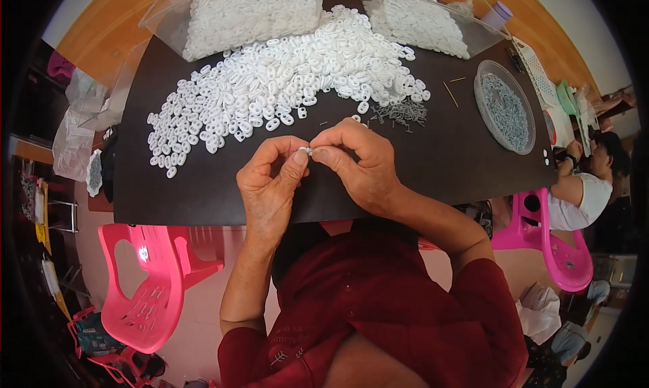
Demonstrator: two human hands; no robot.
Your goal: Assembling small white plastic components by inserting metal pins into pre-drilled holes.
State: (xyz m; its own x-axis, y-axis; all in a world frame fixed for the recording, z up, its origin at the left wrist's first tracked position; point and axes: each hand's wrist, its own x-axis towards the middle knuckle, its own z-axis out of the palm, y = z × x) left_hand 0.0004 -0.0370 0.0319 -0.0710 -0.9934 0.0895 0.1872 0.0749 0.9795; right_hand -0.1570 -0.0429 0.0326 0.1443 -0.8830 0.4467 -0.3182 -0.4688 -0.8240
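Just over the near part of the dark brown table, pinches a tiny white piece between left hand and right hand. Clamps left thumb and forefinger on one side of it, right thumb and forefinger on the other, fingertips nearly meeting, with the remaining left fingers curled inward. Cannot tell the exact shape of the piece, being mostly covered. Faces a broad heap of white two-holed oval pieces, fanned across the table beyond the hands, with a few strays along its near edge. Has a small pile of grey pins touching the heap's right end, and two thin brass-coloured rods lying apart farther right. Has also, near the table's right side, a round clear dish full of blue-grey pins. Sits before two clear bins of white pieces, left bin and right bin, at the far edge. Wears a dark red shirt.
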